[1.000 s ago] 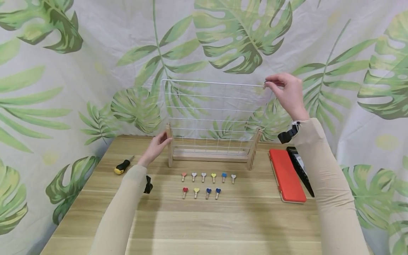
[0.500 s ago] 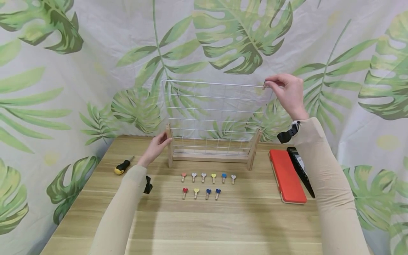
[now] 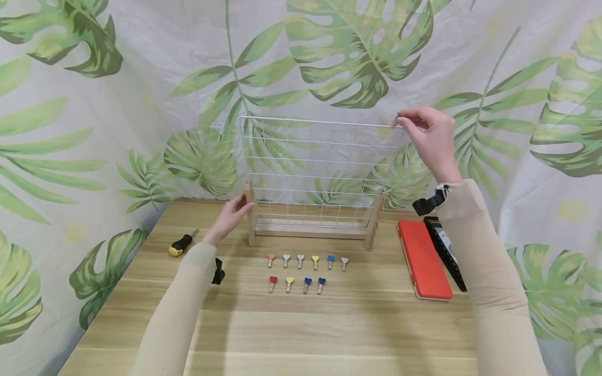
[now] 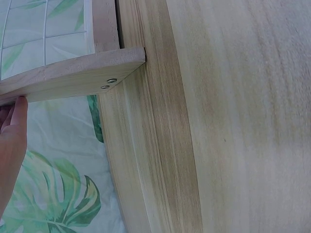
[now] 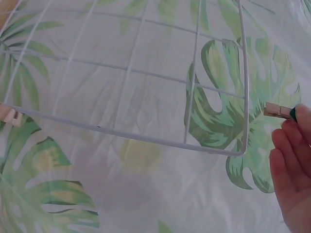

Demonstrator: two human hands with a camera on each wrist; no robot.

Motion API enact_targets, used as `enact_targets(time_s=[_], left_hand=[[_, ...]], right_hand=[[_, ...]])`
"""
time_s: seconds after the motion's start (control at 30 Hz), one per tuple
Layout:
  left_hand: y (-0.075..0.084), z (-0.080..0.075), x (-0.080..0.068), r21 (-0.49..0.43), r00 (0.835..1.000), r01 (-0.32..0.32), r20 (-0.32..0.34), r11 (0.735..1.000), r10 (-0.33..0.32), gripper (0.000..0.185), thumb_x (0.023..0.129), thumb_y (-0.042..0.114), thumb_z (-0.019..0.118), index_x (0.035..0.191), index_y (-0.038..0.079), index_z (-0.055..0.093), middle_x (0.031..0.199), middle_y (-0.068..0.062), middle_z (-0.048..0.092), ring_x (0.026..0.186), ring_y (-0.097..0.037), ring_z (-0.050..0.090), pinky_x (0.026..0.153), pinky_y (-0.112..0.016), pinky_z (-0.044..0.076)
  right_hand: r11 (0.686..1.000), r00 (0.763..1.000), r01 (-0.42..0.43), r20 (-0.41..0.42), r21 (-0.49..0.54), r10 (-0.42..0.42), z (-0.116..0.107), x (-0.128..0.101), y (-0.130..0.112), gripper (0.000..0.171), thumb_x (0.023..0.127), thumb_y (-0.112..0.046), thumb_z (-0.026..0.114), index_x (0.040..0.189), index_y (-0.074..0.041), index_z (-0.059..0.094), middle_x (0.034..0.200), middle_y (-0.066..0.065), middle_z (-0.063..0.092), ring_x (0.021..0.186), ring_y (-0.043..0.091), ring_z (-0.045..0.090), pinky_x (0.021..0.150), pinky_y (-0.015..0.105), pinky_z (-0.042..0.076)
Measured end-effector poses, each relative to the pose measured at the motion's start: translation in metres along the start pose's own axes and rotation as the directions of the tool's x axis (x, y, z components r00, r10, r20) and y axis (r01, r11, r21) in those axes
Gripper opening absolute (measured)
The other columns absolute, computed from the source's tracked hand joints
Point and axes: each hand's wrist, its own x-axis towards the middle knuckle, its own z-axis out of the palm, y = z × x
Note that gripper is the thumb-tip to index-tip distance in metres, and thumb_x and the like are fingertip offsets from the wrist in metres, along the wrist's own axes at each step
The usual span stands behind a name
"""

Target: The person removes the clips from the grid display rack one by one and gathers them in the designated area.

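Observation:
A white wire grid [image 3: 310,121] stands in a wooden stand [image 3: 310,234] at the table's back. My left hand [image 3: 230,216] grips the stand's left post [image 4: 73,77], thumb in front and fingers mostly hidden behind. My right hand [image 3: 432,138] is raised by the grid's upper right corner. Between thumb and forefinger it pinches a small wooden clothespin [image 5: 278,110] with a dark green end. The right wrist view shows that clothespin beside the grid's corner, with a gap to the wire. Several heart-topped clothespins [image 3: 308,282] lie in two rows before the stand.
A screwdriver [image 3: 183,244] with a black and yellow handle lies left. To the right are a red flat case [image 3: 423,261] and a black item [image 3: 443,245] partly under my sleeve. A leaf-print cloth [image 3: 348,47] hangs close behind the grid.
My right hand has shifted slightly to the right with the clothespin, outward at the grid's upper right corner. The left hand keeps its place on the post, and the clothespin rows are unchanged.

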Motion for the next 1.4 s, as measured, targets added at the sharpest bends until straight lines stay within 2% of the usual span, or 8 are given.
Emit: enact_targets(time_s=[0.27,0.5,0.7,0.8,0.93,1.17,1.3,1.4], left_hand=[[-0.007,0.001,0.002,0.02,1.0,0.014,-0.017,1.0,-0.014,0.068,0.105,0.032,0.049,0.156,-0.002,0.021,0.158,-0.028,0.03,0.148,-0.041,0.03,0.12,-0.054,0.031],[0.016,-0.001,-0.006,-0.007,1.0,0.023,-0.005,1.0,-0.023,0.061,0.106,0.018,0.048,0.154,-0.008,0.022,0.157,-0.033,0.029,0.147,-0.045,0.029,0.12,-0.056,0.03],[0.005,0.001,-0.001,0.011,1.0,0.006,-0.013,1.0,-0.006,0.062,0.106,0.022,0.048,0.155,-0.005,0.023,0.156,-0.03,0.032,0.147,-0.042,0.032,0.12,-0.055,0.031],[-0.006,0.001,0.003,0.021,1.0,0.005,-0.02,1.0,-0.005,0.065,0.105,0.029,0.049,0.156,-0.001,0.022,0.157,-0.028,0.032,0.148,-0.04,0.032,0.12,-0.054,0.031],[-0.009,0.0,0.005,0.028,1.0,0.002,-0.02,1.0,-0.001,0.068,0.105,0.032,0.049,0.157,-0.001,0.02,0.159,-0.028,0.029,0.149,-0.041,0.029,0.12,-0.055,0.03],[0.009,-0.001,0.0,0.003,1.0,0.004,-0.002,1.0,-0.004,0.061,0.106,0.02,0.047,0.156,-0.004,0.022,0.156,-0.031,0.032,0.147,-0.043,0.032,0.12,-0.055,0.031],[0.019,0.0,-0.005,0.002,1.0,-0.005,0.004,1.0,0.005,0.059,0.106,0.016,0.047,0.154,-0.007,0.023,0.153,-0.033,0.036,0.144,-0.045,0.035,0.117,-0.058,0.033],[0.012,0.001,-0.003,0.009,1.0,-0.005,-0.004,1.0,0.005,0.059,0.106,0.019,0.048,0.155,-0.004,0.024,0.154,-0.03,0.037,0.144,-0.042,0.037,0.118,-0.056,0.034]], right_hand=[[0.998,0.998,0.063,0.004,0.021,-0.063,0.007,-0.038,0.004,0.022,0.093,-0.019,0.07,0.106,-0.001,0.075,0.105,0.015,0.076,0.085,-0.018,0.055,0.083,0.004,0.047],[0.989,0.982,0.141,0.12,0.04,-0.145,0.034,-0.09,0.019,0.017,0.088,-0.009,0.074,0.102,-0.001,0.074,0.098,0.015,0.076,0.084,0.013,0.067,0.081,0.003,0.046],[0.995,0.963,0.031,0.263,0.1,-0.056,0.06,-0.155,0.04,0.016,0.086,-0.005,0.076,0.102,-0.003,0.075,0.097,0.012,0.076,0.083,0.023,0.071,0.077,0.01,0.054],[0.995,0.939,-0.053,0.342,0.088,0.02,0.072,-0.188,0.049,0.014,0.086,-0.007,0.075,0.101,-0.004,0.076,0.096,0.011,0.076,0.083,0.022,0.072,0.075,0.019,0.059],[0.988,0.891,-0.146,0.441,0.052,0.109,0.09,-0.228,0.056,0.012,0.089,-0.013,0.074,0.099,-0.008,0.077,0.094,0.008,0.077,0.08,0.016,0.071,0.071,0.021,0.059],[0.952,0.775,-0.301,0.597,0.062,0.206,0.118,-0.281,0.059,0.015,0.09,-0.016,0.073,0.101,-0.007,0.077,0.093,0.006,0.078,0.075,0.002,0.065,0.069,0.016,0.055],[0.95,0.748,-0.306,0.632,0.057,0.203,0.126,-0.297,0.06,0.01,0.089,-0.016,0.074,0.096,-0.009,0.077,0.091,0.003,0.077,0.075,-0.001,0.062,0.069,0.016,0.054],[0.95,0.739,-0.306,0.644,0.057,0.199,0.13,-0.301,0.058,0.008,0.089,-0.015,0.073,0.094,-0.011,0.078,0.09,0.002,0.076,0.074,-0.002,0.062,0.069,0.016,0.053]])
